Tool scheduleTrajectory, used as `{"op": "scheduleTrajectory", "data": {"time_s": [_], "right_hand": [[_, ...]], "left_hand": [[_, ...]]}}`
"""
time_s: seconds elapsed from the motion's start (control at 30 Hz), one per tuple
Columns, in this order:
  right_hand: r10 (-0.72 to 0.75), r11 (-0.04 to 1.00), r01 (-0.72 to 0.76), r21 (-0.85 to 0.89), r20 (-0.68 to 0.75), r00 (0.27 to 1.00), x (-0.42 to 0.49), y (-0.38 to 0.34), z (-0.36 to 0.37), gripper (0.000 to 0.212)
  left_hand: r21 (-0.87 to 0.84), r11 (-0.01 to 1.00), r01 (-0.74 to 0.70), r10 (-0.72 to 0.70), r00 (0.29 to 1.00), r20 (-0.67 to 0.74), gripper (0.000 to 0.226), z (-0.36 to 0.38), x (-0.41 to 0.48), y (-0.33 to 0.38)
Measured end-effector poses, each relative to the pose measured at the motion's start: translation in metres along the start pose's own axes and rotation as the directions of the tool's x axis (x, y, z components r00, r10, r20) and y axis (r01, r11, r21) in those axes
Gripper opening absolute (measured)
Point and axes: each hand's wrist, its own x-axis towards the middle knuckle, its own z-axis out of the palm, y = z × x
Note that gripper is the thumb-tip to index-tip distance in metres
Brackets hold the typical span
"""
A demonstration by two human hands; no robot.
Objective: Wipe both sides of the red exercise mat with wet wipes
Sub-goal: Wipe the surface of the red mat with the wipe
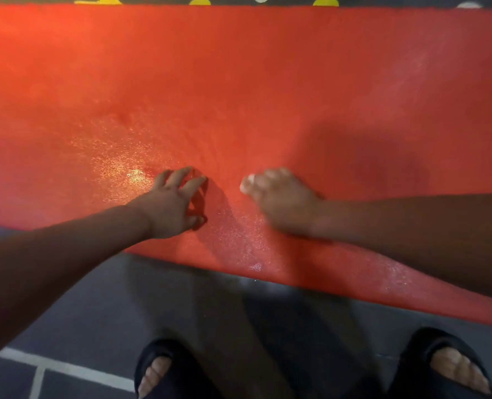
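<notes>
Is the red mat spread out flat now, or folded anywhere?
Spread flat: the red mat lies open on the floor, far and near edges unfolded. Its side ends run out of frame; cannot tell there.

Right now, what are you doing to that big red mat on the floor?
A person is leaning over the red mat, wiping it. The left hand rests on it with fingers spread, and the right hand, blurred, holds a white wet wipe against the surface. Near the hands, shiny patches look damp. Only this side is showing.
</notes>
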Motion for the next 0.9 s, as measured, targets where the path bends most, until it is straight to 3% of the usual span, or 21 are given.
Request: {"op": "scheduleTrajectory", "data": {"time_s": [0.1, 0.17, 0.2, 0.27, 0.33, 0.4, 0.47, 0.53, 0.6, 0.67, 0.73, 0.8, 0.87, 0.9], "right_hand": [[-0.465, 0.885, 0.464, 0.034, 0.083, 0.881, -0.019, -0.019, 0.005, 0.048], [-0.540, 0.838, 0.544, -0.038, 0.086, 0.837, -0.009, 0.002, 0.002, 0.046], [-0.477, 0.870, 0.482, -0.106, 0.067, 0.876, 0.000, 0.017, 0.003, 0.048], [-0.150, 0.973, 0.145, -0.177, -0.015, 0.989, 0.021, 0.053, 0.000, 0.053], [0.241, 0.961, -0.237, -0.145, 0.012, 0.970, 0.040, 0.072, -0.012, 0.054], [0.372, 0.925, -0.370, -0.087, 0.014, 0.928, 0.052, 0.065, -0.017, 0.053], [0.253, 0.967, -0.252, -0.035, 0.003, 0.968, 0.050, 0.041, -0.010, 0.053], [-0.036, 0.999, 0.036, -0.001, 0.041, 0.999, 0.036, 0.009, 0.001, 0.056], [-0.299, 0.954, 0.296, 0.046, 0.118, 0.947, 0.022, -0.011, 0.005, 0.059], [-0.419, 0.907, 0.421, -0.001, 0.104, 0.902, 0.030, 0.003, -0.002, 0.053], [-0.275, 0.957, 0.278, -0.087, 0.042, 0.961, 0.052, 0.032, -0.008, 0.047], [0.082, 0.986, -0.083, -0.142, -0.016, 0.997, 0.073, 0.073, -0.015, 0.049], [0.363, 0.919, -0.365, -0.149, -0.045, 0.931, 0.085, 0.097, -0.021, 0.049], [0.403, 0.904, -0.406, -0.135, -0.052, 0.914, 0.089, 0.095, -0.021, 0.049]], "left_hand": [[-0.086, 0.994, 0.067, -0.066, 0.998, 0.020, 0.111, 0.014, 0.006, -0.005], [-0.107, 0.991, 0.083, -0.081, 0.997, 0.022, 0.113, 0.015, 0.006, -0.008], [-0.105, 0.991, 0.086, -0.085, 0.996, 0.014, 0.113, 0.014, 0.005, -0.009], [-0.096, 0.992, 0.082, -0.082, 0.997, 0.001, 0.113, 0.011, 0.007, -0.008], [-0.085, 0.992, 0.089, -0.090, 0.996, 0.000, 0.112, 0.008, 0.010, -0.005], [-0.066, 0.993, 0.099, -0.100, 0.995, -0.007, 0.112, 0.005, 0.011, -0.002], [-0.054, 0.991, 0.122, -0.122, 0.992, -0.009, 0.111, 0.001, 0.013, -0.001], [-0.043, 0.990, 0.137, -0.138, 0.990, -0.006, 0.111, -0.003, 0.016, 0.000], [-0.042, 0.989, 0.145, -0.146, 0.989, -0.021, 0.113, -0.006, 0.018, -0.002], [-0.052, 0.988, 0.148, -0.150, 0.988, -0.038, 0.114, -0.008, 0.019, -0.005], [-0.080, 0.986, 0.144, -0.148, 0.988, -0.049, 0.114, -0.007, 0.017, -0.008], [-0.108, 0.984, 0.145, -0.153, 0.986, -0.072, 0.116, -0.004, 0.014, -0.010], [-0.146, 0.973, 0.181, -0.197, 0.975, -0.105, 0.125, 0.000, 0.011, -0.012], [-0.162, 0.965, 0.207, -0.228, 0.966, -0.122, 0.130, 0.003, 0.011, -0.013]]}}
